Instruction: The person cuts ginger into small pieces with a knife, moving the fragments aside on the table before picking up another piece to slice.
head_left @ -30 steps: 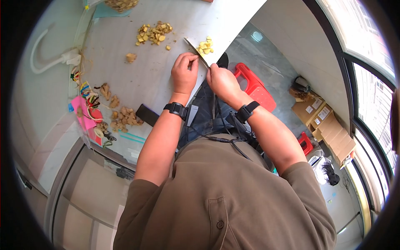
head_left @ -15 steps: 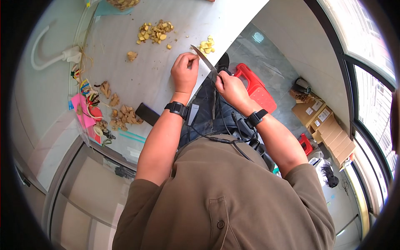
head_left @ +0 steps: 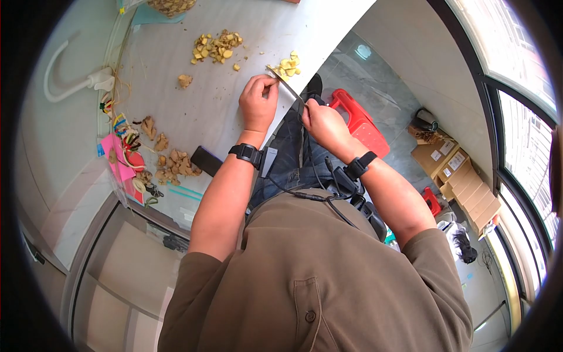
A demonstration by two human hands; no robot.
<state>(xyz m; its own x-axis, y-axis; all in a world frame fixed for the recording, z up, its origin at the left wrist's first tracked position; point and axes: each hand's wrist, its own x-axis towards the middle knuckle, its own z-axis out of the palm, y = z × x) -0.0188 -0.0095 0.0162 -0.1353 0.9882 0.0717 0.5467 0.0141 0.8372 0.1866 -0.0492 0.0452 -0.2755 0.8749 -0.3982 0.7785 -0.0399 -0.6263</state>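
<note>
My right hand (head_left: 324,122) is closed round the handle end of a knife (head_left: 289,88), whose thin blade slants up and left over the table edge. Against the near side of the blade, my left hand (head_left: 258,101) rests on the white table (head_left: 158,105) with its fingers curled in a pinch; what they hold is hidden. Pale yellow ginger slices (head_left: 289,63) lie just past the blade. Farther back is a larger pile of cut ginger (head_left: 218,47), with one ginger chunk (head_left: 185,80) to its left.
Unpeeled ginger pieces (head_left: 175,167) lie at the left near a dark phone (head_left: 206,160). Beside the wall are a pink sheet (head_left: 117,157) and colourful cords. A bag of ginger (head_left: 171,6) sits at the back. On the floor stand a red stool (head_left: 365,132) and cardboard boxes (head_left: 457,170).
The knife blade has tipped to a steeper edge-on angle, its tip slightly lower beside the slices. My left hand has shifted very slightly left and stays pinched.
</note>
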